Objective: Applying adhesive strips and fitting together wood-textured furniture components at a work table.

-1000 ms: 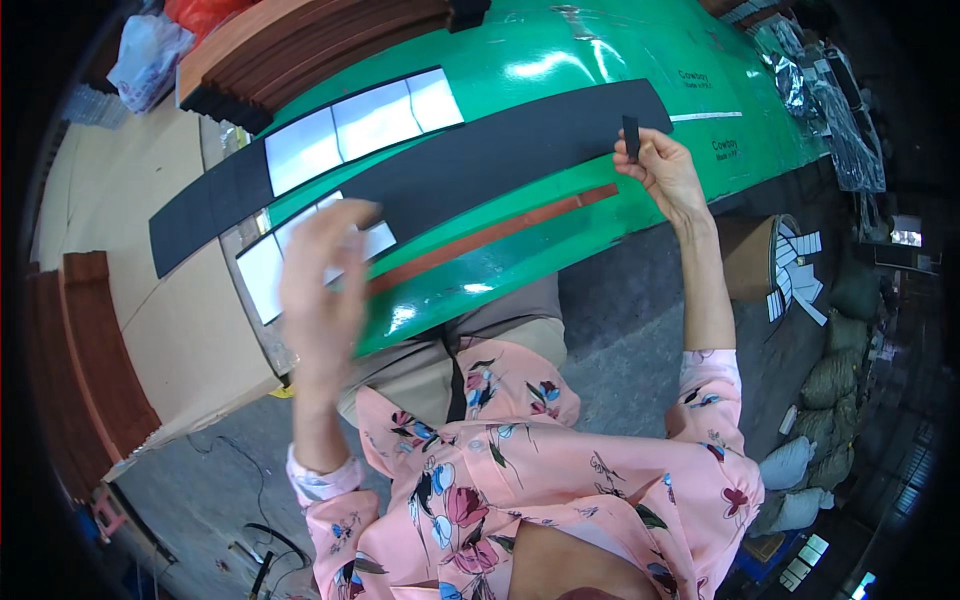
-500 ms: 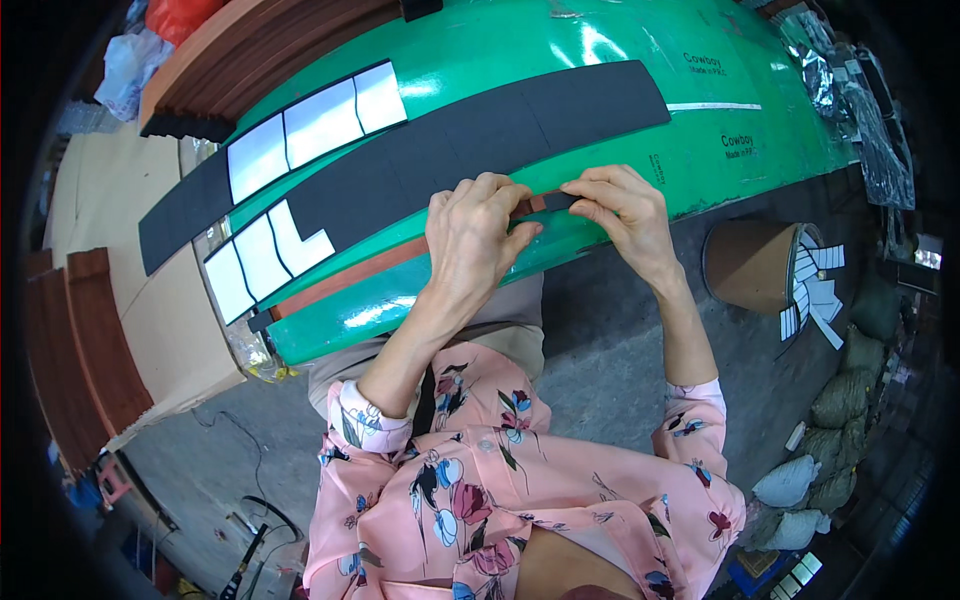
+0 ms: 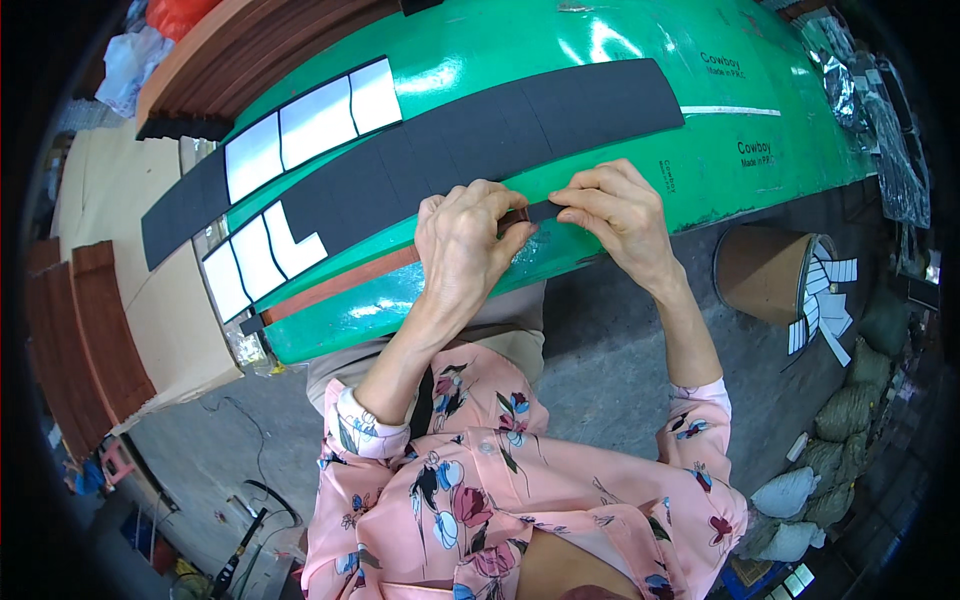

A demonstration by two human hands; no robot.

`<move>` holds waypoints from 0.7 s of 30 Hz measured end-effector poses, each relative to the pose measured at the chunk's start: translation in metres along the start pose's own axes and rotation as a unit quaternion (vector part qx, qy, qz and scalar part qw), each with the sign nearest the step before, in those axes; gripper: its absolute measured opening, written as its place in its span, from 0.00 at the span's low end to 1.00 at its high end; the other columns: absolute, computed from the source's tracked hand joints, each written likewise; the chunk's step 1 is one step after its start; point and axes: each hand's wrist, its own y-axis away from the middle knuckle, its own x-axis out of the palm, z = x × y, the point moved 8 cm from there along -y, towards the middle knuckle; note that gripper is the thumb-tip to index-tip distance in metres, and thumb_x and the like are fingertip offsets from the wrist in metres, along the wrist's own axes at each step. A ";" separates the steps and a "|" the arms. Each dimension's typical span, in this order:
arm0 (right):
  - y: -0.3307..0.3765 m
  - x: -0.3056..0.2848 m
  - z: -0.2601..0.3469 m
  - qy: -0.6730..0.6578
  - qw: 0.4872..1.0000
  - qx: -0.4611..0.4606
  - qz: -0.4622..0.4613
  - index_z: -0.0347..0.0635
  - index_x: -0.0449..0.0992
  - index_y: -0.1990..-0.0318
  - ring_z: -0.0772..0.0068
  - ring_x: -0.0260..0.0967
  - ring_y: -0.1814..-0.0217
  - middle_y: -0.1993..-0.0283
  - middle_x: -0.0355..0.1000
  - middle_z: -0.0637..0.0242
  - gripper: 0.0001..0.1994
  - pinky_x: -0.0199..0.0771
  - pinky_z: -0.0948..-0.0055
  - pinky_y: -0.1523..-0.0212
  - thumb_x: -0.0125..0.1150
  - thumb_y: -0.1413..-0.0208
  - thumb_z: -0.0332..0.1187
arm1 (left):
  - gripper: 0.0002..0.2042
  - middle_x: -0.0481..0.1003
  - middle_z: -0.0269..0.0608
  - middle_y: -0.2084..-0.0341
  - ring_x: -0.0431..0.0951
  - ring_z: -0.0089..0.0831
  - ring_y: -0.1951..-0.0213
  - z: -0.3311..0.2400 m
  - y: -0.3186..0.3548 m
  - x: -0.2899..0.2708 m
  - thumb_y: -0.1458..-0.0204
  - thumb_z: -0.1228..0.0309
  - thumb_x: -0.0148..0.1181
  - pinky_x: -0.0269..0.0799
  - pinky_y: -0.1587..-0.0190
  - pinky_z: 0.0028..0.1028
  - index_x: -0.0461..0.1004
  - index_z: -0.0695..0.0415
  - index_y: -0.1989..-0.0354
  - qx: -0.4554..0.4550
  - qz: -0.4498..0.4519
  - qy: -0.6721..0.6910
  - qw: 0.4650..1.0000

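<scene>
A long, thin reddish-brown strip lies along the near edge of the green table, with a small black piece at its left end. My left hand is closed round the strip near its right end. A short black piece sticks out there, its far tip pinched between the thumb and fingers of my right hand. Just beyond my hands lies a black flat sheet, scored across into sections. Its left part carries white rectangles.
A second black sheet with white rectangles lies farther left. Brown mouldings are stacked at the back left, others at the far left beside cardboard. A brown bin with white scraps stands on the floor right.
My hands have shifted slightly left with the strip. Its reddish-brown right end, bare between my hands before, is now mostly covered by my left fingers. The view has turned a little.
</scene>
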 end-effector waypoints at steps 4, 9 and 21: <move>-0.001 0.001 -0.002 -0.002 1.000 0.001 0.001 0.45 0.80 0.68 0.69 0.69 0.64 0.69 0.72 0.71 0.11 0.72 0.71 0.67 0.69 0.64 0.30 | 0.11 0.76 0.31 0.69 0.73 0.29 0.70 -0.001 0.000 -0.001 0.63 0.68 0.69 0.60 0.64 0.28 0.79 0.55 0.70 0.005 -0.002 0.001 1.000; -0.001 0.000 -0.002 -0.004 1.000 -0.013 -0.004 0.46 0.80 0.69 0.70 0.68 0.65 0.69 0.72 0.72 0.10 0.72 0.72 0.68 0.69 0.64 0.30 | 0.11 0.76 0.31 0.69 0.73 0.29 0.70 -0.002 -0.001 -0.001 0.64 0.68 0.69 0.60 0.65 0.28 0.79 0.55 0.70 0.006 -0.001 -0.005 1.000; -0.004 0.003 -0.003 -0.005 1.000 -0.020 0.002 0.46 0.80 0.69 0.69 0.68 0.65 0.69 0.72 0.72 0.10 0.72 0.71 0.69 0.69 0.64 0.31 | 0.12 0.77 0.31 0.68 0.73 0.30 0.70 -0.003 -0.001 -0.002 0.64 0.69 0.69 0.60 0.65 0.29 0.79 0.56 0.70 0.013 -0.001 -0.001 1.000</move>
